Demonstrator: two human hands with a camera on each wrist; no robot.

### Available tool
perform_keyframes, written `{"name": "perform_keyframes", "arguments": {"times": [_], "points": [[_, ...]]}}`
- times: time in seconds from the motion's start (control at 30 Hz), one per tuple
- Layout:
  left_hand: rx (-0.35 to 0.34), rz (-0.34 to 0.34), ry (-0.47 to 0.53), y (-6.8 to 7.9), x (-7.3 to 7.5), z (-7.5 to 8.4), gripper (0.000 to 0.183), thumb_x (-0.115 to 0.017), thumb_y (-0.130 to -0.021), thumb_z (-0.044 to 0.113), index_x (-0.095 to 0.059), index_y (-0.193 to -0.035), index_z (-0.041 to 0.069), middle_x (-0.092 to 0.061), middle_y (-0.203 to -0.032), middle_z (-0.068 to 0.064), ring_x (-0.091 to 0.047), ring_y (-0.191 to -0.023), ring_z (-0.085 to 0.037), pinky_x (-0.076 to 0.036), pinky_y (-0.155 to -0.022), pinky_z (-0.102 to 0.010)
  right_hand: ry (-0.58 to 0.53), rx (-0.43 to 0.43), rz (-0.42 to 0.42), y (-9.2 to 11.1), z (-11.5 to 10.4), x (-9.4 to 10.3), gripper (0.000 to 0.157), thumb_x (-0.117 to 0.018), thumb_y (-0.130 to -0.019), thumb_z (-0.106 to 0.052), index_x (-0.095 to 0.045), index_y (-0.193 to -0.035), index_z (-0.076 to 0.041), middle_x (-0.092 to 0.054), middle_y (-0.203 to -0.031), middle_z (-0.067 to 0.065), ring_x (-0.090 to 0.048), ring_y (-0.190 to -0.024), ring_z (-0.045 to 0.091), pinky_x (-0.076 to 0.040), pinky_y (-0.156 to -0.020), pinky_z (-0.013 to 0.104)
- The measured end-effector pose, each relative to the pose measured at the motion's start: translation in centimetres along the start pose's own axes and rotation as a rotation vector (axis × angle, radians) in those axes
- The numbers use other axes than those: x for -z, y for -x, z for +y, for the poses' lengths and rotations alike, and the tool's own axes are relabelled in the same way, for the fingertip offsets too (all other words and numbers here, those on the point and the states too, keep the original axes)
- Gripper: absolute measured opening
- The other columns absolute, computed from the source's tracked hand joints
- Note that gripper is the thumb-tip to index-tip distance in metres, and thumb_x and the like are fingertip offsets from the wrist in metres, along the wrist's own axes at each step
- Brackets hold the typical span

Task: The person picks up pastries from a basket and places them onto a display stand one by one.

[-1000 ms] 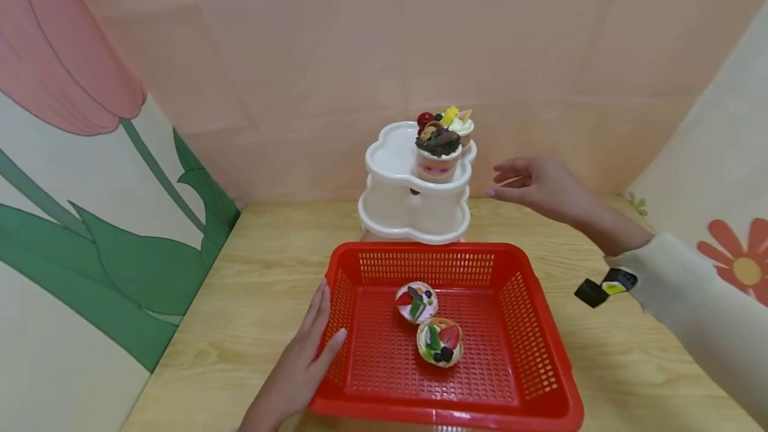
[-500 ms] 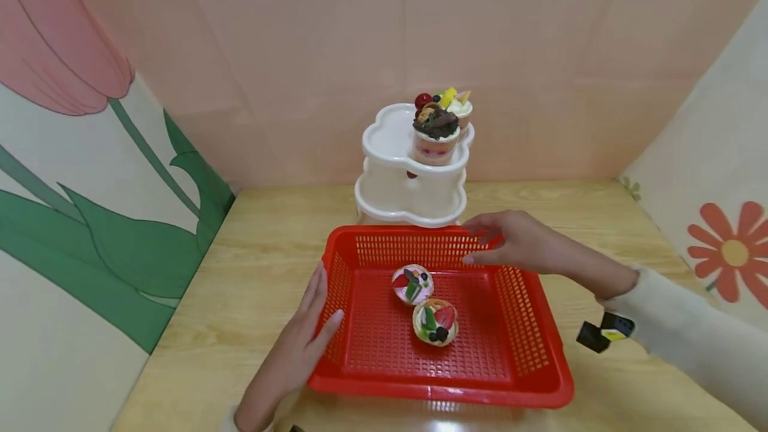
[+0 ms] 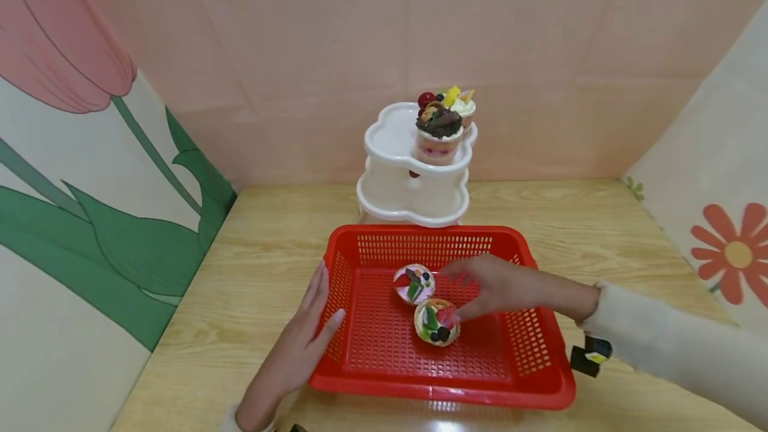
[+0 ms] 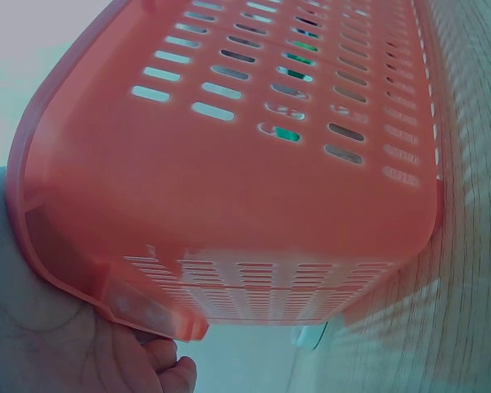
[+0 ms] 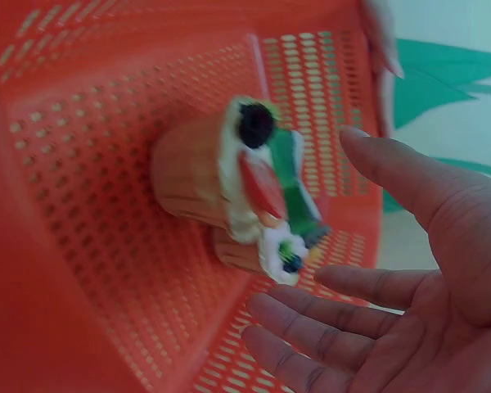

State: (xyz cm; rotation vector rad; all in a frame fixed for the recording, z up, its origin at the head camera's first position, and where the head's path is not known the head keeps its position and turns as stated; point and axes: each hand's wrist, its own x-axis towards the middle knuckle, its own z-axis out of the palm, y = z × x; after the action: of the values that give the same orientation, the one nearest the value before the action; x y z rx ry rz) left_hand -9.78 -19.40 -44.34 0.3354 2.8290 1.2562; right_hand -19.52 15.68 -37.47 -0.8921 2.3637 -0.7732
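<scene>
My right hand (image 3: 501,284) hovers inside the red basket (image 3: 444,393), its fingers spread round a cream-topped cupcake (image 3: 429,332) with strawberry, kiwi and dark berries. In the right wrist view, a gap shows between the fingers and that cupcake (image 5: 192,168). Beside it sits a pink-topped cupcake (image 3: 413,291), also with fruit on it. My left hand (image 3: 293,349) rests on the basket's left rim with straight fingers, the thumb reaching over the edge. Seen from the left wrist, the palm lies against the rim of the basket (image 4: 229,196).
Behind the basket stands a white two-tier stand (image 3: 390,135) with scalloped shelves. Its top shelf holds a chocolate-topped dessert cup (image 3: 439,145) and a fruit-topped cup (image 3: 465,109). The wooden table (image 3: 264,245) meets patterned wall sheets at back and sides.
My right hand has come down from beside the stand, over the basket's back right rim, to the cupcakes inside. The left hand stays on the rim. The head view has tilted slightly downward.
</scene>
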Motion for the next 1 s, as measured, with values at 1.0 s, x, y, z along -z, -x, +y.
{"name": "perform_keyframes", "arguments": {"times": [1.0], "points": [[-0.013, 0.008, -0.01, -0.2, -0.1, -0.2, 0.074, -0.039, -0.107, 0.055, -0.003, -0.164, 0.026, 0.007, -0.168, 0.019, -0.009, -0.154, -0.014, -0.025, -0.118, -0.053, 0.163, -0.028, -0.106, -1.9, -0.6, -3.3, 0.077, -0.093, -0.073, -0.038, -0.059, -0.133, -0.003, -0.067, -0.105, -0.006, -0.059, -0.091, 0.008, -0.054, -0.082, 0.032]]}}
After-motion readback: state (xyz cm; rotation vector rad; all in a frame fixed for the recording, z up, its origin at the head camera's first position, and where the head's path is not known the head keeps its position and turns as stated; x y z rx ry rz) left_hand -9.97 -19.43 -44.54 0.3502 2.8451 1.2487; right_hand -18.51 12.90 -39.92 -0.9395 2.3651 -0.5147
